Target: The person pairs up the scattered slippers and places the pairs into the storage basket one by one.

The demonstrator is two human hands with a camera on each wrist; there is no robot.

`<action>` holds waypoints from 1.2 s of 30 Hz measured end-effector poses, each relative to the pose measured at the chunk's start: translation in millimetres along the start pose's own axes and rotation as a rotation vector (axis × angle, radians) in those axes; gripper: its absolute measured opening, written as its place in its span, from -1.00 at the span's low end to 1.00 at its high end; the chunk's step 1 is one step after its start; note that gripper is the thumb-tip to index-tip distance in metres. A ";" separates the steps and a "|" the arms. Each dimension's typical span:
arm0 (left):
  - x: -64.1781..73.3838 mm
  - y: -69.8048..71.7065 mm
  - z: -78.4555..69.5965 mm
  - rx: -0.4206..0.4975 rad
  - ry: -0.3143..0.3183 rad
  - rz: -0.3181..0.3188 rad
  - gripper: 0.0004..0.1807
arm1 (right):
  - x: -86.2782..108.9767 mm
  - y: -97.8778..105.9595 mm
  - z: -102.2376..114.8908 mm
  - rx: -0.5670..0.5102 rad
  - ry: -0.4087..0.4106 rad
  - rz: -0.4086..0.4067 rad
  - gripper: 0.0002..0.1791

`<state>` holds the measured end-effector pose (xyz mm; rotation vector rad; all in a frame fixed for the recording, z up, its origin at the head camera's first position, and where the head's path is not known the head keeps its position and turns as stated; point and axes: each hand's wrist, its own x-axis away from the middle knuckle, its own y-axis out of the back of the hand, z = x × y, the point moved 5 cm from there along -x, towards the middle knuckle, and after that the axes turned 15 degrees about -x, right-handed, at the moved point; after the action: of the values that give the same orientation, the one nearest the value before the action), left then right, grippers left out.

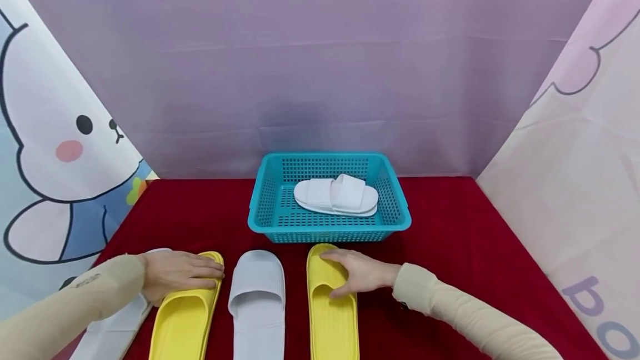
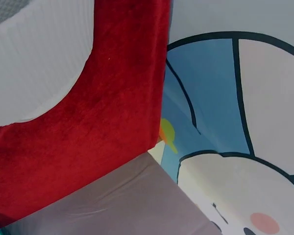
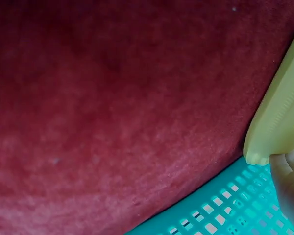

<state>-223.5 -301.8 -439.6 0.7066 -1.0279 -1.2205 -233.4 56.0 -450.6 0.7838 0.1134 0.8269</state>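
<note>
Two yellow slippers and two white ones lie along the near side of the table. My left hand point(image 1: 182, 275) rests across the front of the left yellow slipper point(image 1: 180, 321), its fingers fairly straight and its thumb hidden. Over the strap of the right yellow slipper point(image 1: 334, 324) lies my right hand point(image 1: 364, 271), thumb and forefinger spread wide apart. In the right wrist view, fingers point(image 3: 290, 183) touch that slipper's toe end. Between the yellow slippers sits a white slipper point(image 1: 258, 307). Another white slipper point(image 1: 112, 332) lies at far left, partly behind my left arm.
A turquoise perforated basket point(image 1: 330, 236) stands behind the slippers, holding a pair of white slippers point(image 1: 340, 198). Red cloth point(image 1: 450, 226) covers the table. A mauve curtain point(image 1: 320, 71) hangs at the back, with printed cloths at both sides.
</note>
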 end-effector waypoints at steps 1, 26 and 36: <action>-0.8 -0.2 0.7 -0.008 -0.005 0.000 -0.01 | 0.1 0.3 -0.1 -0.001 0.001 -0.002 -0.08; 0.5 -8.7 0.9 0.012 -0.056 -0.044 0.11 | -3.8 1.9 -2.5 0.004 0.026 -0.002 -0.06; 0.1 -3.0 1.8 0.013 -0.045 -0.040 0.09 | -4.1 6.1 -1.0 -0.012 0.008 -0.014 -0.07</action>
<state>-226.4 -302.5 -441.4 0.7154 -1.0641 -1.2705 -240.4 56.3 -448.1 0.7679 0.1211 0.8165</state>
